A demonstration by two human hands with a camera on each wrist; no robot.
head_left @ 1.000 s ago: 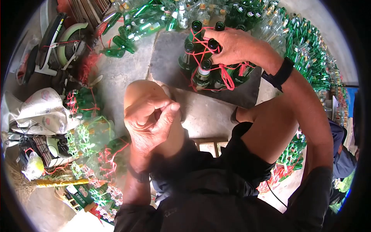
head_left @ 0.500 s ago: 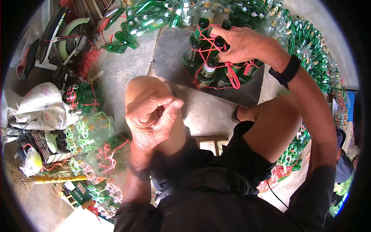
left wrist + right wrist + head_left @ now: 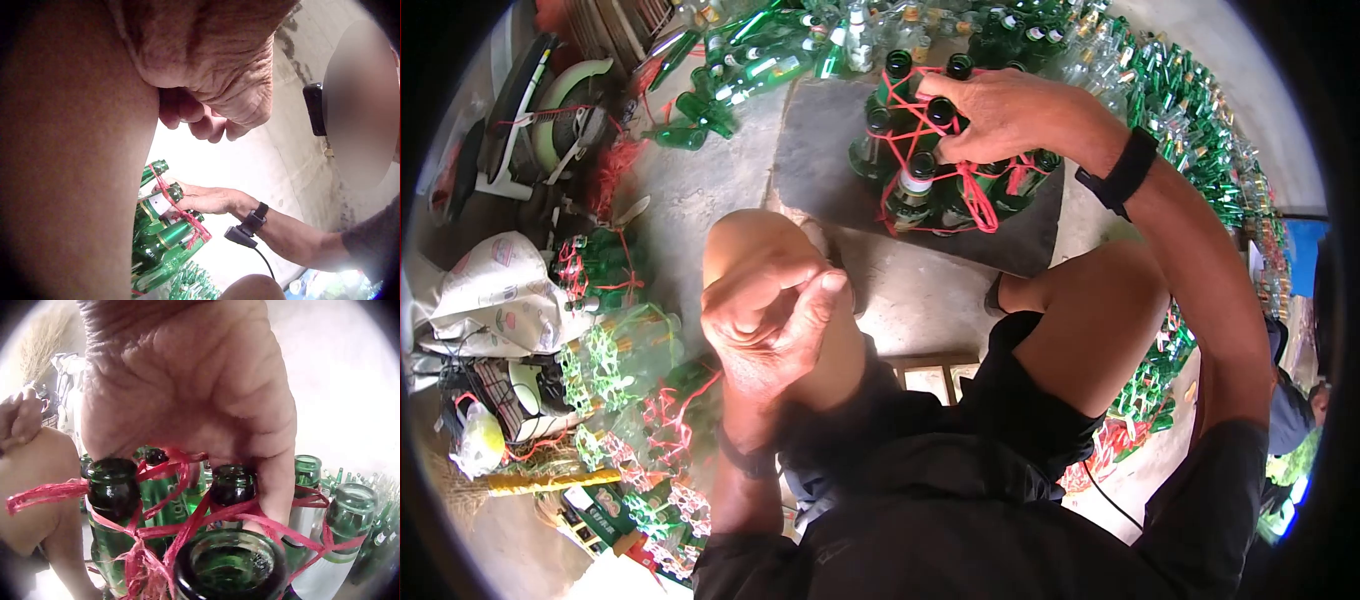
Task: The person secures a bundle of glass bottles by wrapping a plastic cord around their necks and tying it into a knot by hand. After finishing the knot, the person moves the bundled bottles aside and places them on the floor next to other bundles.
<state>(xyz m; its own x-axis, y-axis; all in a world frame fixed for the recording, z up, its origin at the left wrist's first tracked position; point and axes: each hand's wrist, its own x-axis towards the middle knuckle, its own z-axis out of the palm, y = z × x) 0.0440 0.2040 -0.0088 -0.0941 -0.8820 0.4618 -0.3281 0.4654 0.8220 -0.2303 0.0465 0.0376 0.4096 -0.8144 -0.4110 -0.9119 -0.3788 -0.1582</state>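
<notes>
In the head view my right hand (image 3: 1020, 115) reaches over a bundle of green glass bottles (image 3: 912, 200) and grips it among the necks. Red plastic twine (image 3: 975, 195) criss-crosses between those necks and is knotted at the near side. The right wrist view shows the fingers (image 3: 278, 494) reaching down beside a dark bottle neck (image 3: 233, 484), with twine across them; some fingertips are hidden. My left hand (image 3: 765, 310) rests on the left knee, fingers loosely curled, holding nothing.
The bundle stands on a dark slab (image 3: 820, 140). Loose green bottles (image 3: 700, 115) lie beyond its left side, and a large heap of bottles (image 3: 1190, 130) lines the right. At left are a white sack (image 3: 500, 300) and more tied bottles (image 3: 605, 265). Another person (image 3: 1293, 400) is at far right.
The head view has swung slightly one way and back. Both hands keep their places, the right on the bottle bundle and the left on the knee.
</notes>
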